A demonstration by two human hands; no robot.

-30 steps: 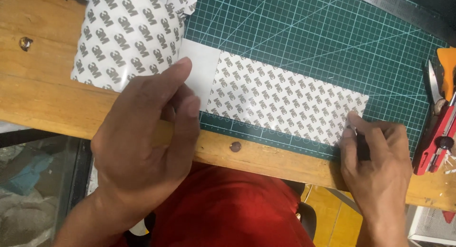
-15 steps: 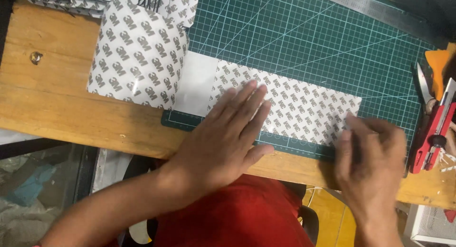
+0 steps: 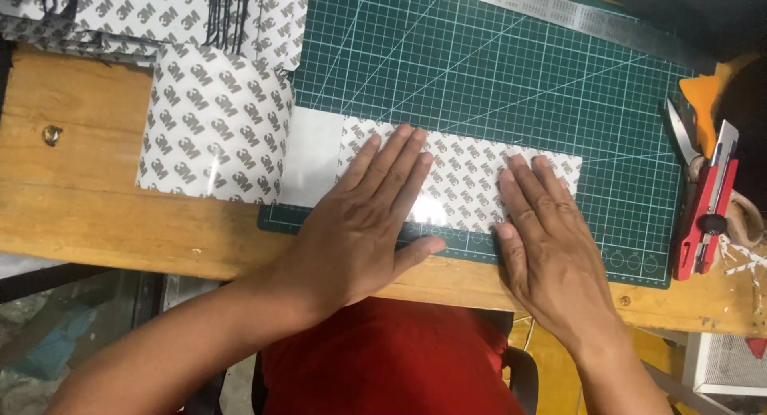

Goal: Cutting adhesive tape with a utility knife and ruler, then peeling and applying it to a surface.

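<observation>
A white strip with a grey repeating print [image 3: 463, 163] lies across the near part of a green cutting mat [image 3: 495, 79]. Its left end is plain white [image 3: 313, 158]. My left hand [image 3: 367, 215] lies flat on the strip's middle, fingers spread and pointing away from me. My right hand [image 3: 551, 239] lies flat on the strip's right part, fingers together, thumb over the mat's near edge. Neither hand holds anything.
A curled printed sheet [image 3: 212, 131] lies left of the mat on the wooden bench [image 3: 72, 191], with more printed sheets [image 3: 144, 15] behind it. A red utility knife [image 3: 703, 211] and scissors [image 3: 679, 135] lie at the right. A steel ruler [image 3: 559, 11] lies along the mat's far edge.
My left hand moved right from the bench edge onto the strip and flattened. My right hand opened from pinching the strip's right corner to lying flat on it.
</observation>
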